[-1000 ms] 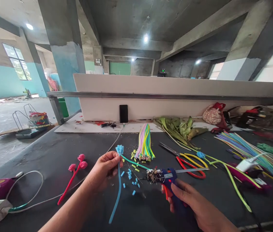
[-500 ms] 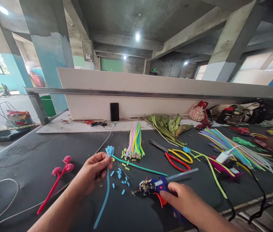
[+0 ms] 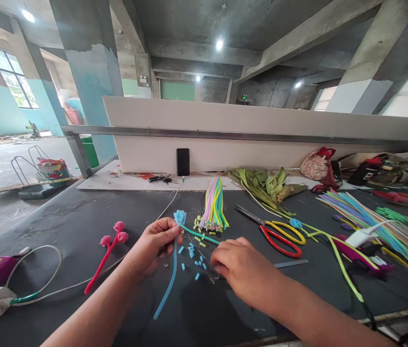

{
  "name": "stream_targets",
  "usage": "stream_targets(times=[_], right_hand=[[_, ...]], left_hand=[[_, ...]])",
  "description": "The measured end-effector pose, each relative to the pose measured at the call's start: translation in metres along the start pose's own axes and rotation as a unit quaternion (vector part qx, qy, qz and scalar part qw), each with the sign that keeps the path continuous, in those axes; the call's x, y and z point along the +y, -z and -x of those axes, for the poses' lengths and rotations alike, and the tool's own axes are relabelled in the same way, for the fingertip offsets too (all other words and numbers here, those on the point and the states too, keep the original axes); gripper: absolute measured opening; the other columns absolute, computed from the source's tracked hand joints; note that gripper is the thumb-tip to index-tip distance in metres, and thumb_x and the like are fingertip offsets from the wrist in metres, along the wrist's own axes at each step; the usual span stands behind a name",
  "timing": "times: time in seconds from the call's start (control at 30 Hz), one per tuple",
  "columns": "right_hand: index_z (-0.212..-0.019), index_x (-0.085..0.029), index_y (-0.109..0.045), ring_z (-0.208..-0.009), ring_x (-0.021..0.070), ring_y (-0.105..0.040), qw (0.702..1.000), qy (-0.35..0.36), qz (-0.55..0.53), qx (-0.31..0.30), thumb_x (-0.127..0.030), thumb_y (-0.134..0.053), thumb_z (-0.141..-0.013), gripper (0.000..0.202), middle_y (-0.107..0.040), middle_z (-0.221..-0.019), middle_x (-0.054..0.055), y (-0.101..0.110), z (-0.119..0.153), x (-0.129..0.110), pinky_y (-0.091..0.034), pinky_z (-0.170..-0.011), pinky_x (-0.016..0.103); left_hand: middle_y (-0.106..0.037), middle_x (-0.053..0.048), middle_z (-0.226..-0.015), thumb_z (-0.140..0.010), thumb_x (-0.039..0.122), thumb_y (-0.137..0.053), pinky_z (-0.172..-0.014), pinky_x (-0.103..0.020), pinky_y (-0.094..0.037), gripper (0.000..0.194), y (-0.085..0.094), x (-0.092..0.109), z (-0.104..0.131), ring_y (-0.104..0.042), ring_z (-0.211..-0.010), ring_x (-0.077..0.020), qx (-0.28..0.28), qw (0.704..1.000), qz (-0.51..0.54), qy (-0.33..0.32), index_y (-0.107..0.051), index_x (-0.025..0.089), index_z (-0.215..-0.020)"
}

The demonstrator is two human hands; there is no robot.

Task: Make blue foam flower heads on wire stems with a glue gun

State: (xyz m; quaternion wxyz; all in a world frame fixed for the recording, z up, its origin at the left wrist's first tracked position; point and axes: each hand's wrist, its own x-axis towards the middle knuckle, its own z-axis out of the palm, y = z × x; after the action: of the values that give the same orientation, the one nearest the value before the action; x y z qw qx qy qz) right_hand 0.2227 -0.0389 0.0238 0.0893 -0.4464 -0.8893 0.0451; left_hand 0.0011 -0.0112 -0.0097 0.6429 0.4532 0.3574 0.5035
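Observation:
My left hand is closed in a pinch on a small blue flower made of pipe cleaner pieces. A blue pipe cleaner hangs down from that grip. From just below the flower a green pipe cleaner runs right to my right hand, whose closed fingers hold it. Behind my right hand and forearm a glue gun lies mostly hidden; its pale glue stick sticks out to the right. Short blue pieces and yellow pieces lie scattered between the hands.
Scissors and a bundle of coloured pipe cleaners lie beyond my right hand. A red pipe cleaner flower is on the left. Green leaves, a phone and more pipe cleaners lie farther back.
My right hand has let go of the glue gun, leaving it on the table, and has taken hold of the green pipe cleaner. The view has shifted left.

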Motion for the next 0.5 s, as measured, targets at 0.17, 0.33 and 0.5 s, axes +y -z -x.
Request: stream_targets(times=[0.17,0.33,0.5], right_hand=[[-0.076,-0.021,-0.067,-0.081,0.0168,-0.062,0.998,0.031,-0.006,-0.049,-0.012,-0.053,-0.076,0.016,-0.071,-0.081,0.001,-0.007,-0.047,-0.003,-0.036,-0.074,0.028],[-0.081,-0.020,-0.067,-0.076,0.0161,-0.063,0.998,-0.004,-0.005,-0.067,-0.014,-0.051,-0.075,0.018,-0.071,-0.082,0.003,0.001,-0.083,0.015,-0.040,-0.061,0.023],[-0.080,-0.022,-0.068,-0.080,0.0169,-0.063,0.992,0.055,0.006,-0.117,-0.014,-0.055,-0.073,0.017,-0.071,-0.084,0.001,-0.009,-0.101,0.003,-0.040,-0.069,0.024]], left_hand=[[-0.057,0.003,-0.060,-0.075,0.030,-0.066,-0.036,-0.010,-0.023,0.022,0.004,0.007,0.000,-0.038,-0.040,-0.0005,0.020,0.999,0.035,-0.027,-0.050,0.015,-0.071],[-0.055,0.003,-0.057,-0.074,0.027,-0.065,-0.033,-0.011,-0.022,0.019,0.024,0.027,0.007,-0.036,-0.036,-0.0011,0.029,0.993,0.089,-0.074,-0.049,0.017,-0.071],[-0.055,0.004,-0.055,-0.074,0.022,-0.064,-0.035,-0.011,-0.025,0.015,0.047,0.044,0.013,-0.038,-0.036,-0.0012,0.028,0.984,0.112,-0.132,-0.050,0.017,-0.073]])
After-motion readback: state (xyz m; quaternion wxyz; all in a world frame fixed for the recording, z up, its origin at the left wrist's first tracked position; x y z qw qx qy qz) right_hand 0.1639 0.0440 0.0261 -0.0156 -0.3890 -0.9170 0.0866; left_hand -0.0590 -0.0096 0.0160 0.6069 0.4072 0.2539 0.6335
